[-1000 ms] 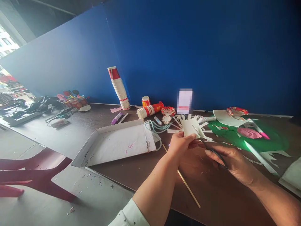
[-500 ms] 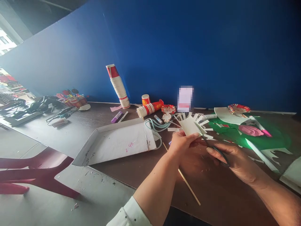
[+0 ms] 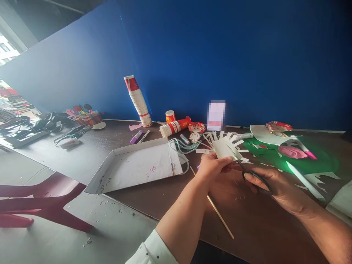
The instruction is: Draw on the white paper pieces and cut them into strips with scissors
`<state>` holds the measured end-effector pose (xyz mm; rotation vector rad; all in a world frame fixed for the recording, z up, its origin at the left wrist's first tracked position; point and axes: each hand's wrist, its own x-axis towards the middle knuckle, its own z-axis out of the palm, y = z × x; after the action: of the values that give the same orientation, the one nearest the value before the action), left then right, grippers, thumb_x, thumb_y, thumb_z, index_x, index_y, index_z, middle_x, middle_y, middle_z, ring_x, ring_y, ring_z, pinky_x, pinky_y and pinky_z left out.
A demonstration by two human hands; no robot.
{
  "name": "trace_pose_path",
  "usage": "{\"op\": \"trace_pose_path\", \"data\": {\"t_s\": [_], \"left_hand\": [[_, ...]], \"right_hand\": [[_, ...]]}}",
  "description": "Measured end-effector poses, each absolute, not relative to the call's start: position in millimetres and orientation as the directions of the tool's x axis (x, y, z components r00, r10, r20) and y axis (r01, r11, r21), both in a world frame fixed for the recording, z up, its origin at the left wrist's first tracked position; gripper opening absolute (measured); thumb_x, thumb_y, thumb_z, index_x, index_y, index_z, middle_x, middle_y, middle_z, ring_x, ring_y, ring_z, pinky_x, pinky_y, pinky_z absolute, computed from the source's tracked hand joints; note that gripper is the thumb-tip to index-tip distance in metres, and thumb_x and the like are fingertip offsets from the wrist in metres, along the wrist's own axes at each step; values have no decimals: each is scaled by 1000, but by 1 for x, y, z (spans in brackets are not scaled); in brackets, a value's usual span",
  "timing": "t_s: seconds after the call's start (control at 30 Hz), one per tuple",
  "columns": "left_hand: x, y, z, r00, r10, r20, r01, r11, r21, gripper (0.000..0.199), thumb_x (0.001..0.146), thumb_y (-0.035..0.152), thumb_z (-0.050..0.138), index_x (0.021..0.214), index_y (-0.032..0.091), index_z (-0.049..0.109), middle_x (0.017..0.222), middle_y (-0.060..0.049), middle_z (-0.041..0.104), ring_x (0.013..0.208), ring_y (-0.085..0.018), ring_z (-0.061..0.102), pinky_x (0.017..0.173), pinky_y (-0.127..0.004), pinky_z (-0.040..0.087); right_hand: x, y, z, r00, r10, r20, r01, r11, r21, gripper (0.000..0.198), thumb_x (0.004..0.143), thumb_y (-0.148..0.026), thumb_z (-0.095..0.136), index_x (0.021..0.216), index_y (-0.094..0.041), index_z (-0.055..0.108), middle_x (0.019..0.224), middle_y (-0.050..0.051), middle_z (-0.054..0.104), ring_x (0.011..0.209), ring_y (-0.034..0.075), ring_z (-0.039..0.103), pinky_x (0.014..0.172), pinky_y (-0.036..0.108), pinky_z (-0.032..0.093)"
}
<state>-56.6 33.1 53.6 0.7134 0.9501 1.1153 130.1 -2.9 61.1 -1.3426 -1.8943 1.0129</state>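
A pale paper piece (image 3: pixel 224 148), its edge cut into strips that fan outward, is pinched in my left hand (image 3: pixel 210 167). My right hand (image 3: pixel 271 183) grips black-handled scissors (image 3: pixel 244 171), fingers in the loops. The scissor blades lie at the right part of the paper; whether they are closed on it I cannot tell. Behind the paper sits a small paper lion-like figure (image 3: pixel 195 131) with a red and white mane. A thin wooden stick (image 3: pixel 221 218) lies on the brown table under my left forearm.
Left of my hands lies an open white cardboard tray (image 3: pixel 137 167). A tall stack of paper cups (image 3: pixel 139 102) leans by the blue partition (image 3: pixel 220 55). Paper scraps, a pink paper piece (image 3: pixel 293 151) and a white marker (image 3: pixel 304 179) lie right. A pink chair (image 3: pixel 46 200) stands left.
My right hand and the scissors have shifted slightly to the right and down, and the blades' angle has changed a little. My left hand stays almost in place with the paper.
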Motion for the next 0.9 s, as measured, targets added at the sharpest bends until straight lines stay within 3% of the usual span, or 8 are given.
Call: {"op": "trace_pose_path", "data": {"t_s": [0.17, 0.47, 0.67, 0.8, 0.9], "left_hand": [[-56, 32, 55, 155, 949, -274, -412, 315, 855, 13, 74, 17, 83, 80, 11, 73, 74, -6, 72, 68, -12, 66, 69, -24, 52], [-56, 30, 58, 175, 940, -293, -437, 341, 832, 16, 72, 18, 85, 77, 11, 72, 72, -5, 71, 66, -12, 65, 71, -26, 53], [-55, 29, 61, 174, 934, -312, -459, 357, 813, 4, 79, 10, 76, 80, 10, 73, 73, -5, 71, 65, -10, 64, 68, -22, 52], [-55, 29, 60, 177, 933, -314, -463, 360, 810, 7, 78, 12, 79, 80, 10, 73, 76, -6, 72, 66, -10, 65, 70, -23, 53], [-55, 29, 59, 175, 934, -312, -459, 358, 813, 10, 76, 14, 81, 80, 11, 73, 77, -6, 73, 67, -11, 65, 71, -23, 54]], "right_hand": [[131, -3, 62, -299, 953, 40, 528, 200, -825, 55, 91, -67, 56, 122, -28, 78, 63, 0, 59, 63, 20, 55, 62, 33, 42], [128, -7, 64, -265, 963, 49, 464, 172, -869, 49, 85, -66, 64, 118, -33, 80, 78, 0, 68, 58, 16, 51, 60, 32, 45], [124, -9, 67, -212, 976, 46, 442, 138, -886, 47, 83, -63, 69, 115, -32, 82, 64, -2, 61, 55, 15, 49, 57, 29, 46], [124, -9, 67, -215, 976, 37, 448, 132, -884, 46, 84, -62, 67, 116, -32, 81, 72, -2, 66, 56, 14, 48, 57, 28, 46], [125, -7, 65, -221, 974, 41, 469, 143, -871, 46, 84, -62, 67, 115, -31, 82, 64, -2, 60, 56, 14, 48, 58, 28, 45]]}}
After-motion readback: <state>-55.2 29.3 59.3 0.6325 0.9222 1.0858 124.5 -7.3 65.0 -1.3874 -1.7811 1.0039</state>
